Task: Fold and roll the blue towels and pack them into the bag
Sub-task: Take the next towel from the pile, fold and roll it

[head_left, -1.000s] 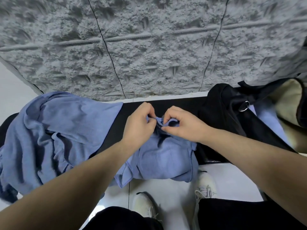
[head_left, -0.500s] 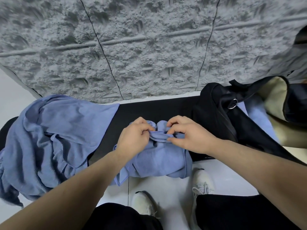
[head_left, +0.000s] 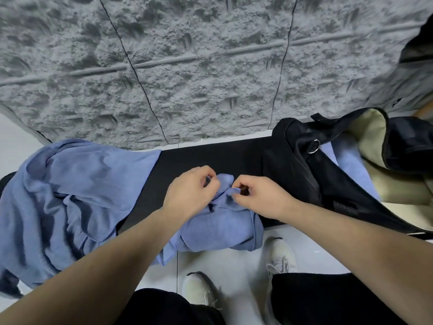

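Blue crumpled cloth towel lies on a black bench, its near part hanging off the edge. Left hand and right hand pinch its far edge. Right of it, an open black bag partly hides another blue towel.

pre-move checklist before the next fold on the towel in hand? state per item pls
1. Left hand pinches towel edge: ok.
2. Right hand pinches same edge: ok.
3. Towel flat on black bench: not ok, bunched, near part hangs off.
4. Bag mouth open: ok, pale lining shows.
5. Room left inside bag: cannot tell.
6. Towel pile apart from the held towel: ok.
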`<action>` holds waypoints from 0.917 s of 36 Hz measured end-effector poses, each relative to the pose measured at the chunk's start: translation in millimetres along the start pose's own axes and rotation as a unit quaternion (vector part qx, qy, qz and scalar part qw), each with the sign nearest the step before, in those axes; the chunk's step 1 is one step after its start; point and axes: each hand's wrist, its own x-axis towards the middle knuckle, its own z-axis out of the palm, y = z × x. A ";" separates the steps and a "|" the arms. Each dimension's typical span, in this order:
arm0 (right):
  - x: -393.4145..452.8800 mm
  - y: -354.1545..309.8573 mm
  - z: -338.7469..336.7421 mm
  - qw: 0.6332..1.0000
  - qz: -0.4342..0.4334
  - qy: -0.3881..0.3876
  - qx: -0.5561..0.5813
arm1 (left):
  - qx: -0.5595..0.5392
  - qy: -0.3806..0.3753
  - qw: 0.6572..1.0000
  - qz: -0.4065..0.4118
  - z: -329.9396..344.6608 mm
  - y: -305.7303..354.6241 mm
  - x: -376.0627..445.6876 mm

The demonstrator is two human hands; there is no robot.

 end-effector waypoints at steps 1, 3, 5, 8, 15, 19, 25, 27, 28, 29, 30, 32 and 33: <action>0.4 -1.0 0.8 1.000 0.000 0.001 -0.005 | -0.008 -0.006 1.000 -0.003 0.6 2.0 0.6; 1.0 -2.7 1.9 1.000 0.004 0.002 0.003 | -0.024 -0.026 0.999 -0.005 1.9 4.9 1.2; 2.3 -1.7 3.3 0.999 0.021 0.004 0.027 | -0.007 -0.038 0.999 0.004 2.6 7.2 2.7; 3.8 1.0 5.2 0.997 0.050 0.005 0.059 | 0.029 -0.051 0.998 0.022 1.6 9.3 3.8; 11.1 1.7 4.5 0.992 0.079 0.039 0.085 | 0.070 -0.068 0.994 0.047 3.6 4.6 5.3; 11.3 1.4 1.2 0.992 0.067 0.014 0.103 | -0.214 -0.020 0.976 -0.048 7.2 3.1 5.8; 15.9 -4.2 -5.5 0.979 0.069 0.023 0.189 | -0.402 -0.056 0.910 -0.082 1.4 7.2 0.0; 19.3 -4.3 -5.2 0.979 0.065 0.033 0.189 | -0.390 -0.072 0.915 -0.068 0.5 6.5 -1.3; 20.6 -4.1 -4.5 0.980 0.062 0.038 0.185 | -0.384 -0.077 0.918 -0.062 -0.3 6.8 -2.0; 21.8 -3.6 -3.3 0.981 0.057 0.044 0.181 | -0.382 -0.081 0.919 -0.057 -0.6 6.9 -2.1; 22.2 -3.8 -2.6 0.981 0.051 0.050 0.178 | -0.381 -0.084 0.919 -0.053 -1.0 6.8 -1.8; 22.7 -4.0 -1.8 0.981 0.039 0.063 0.181 | -0.376 -0.082 0.922 -0.050 -2.1 6.7 -0.9; 23.2 -3.4 -1.6 0.980 0.034 0.066 0.187 | -0.373 -0.079 0.923 -0.051 -2.1 5.5 0.3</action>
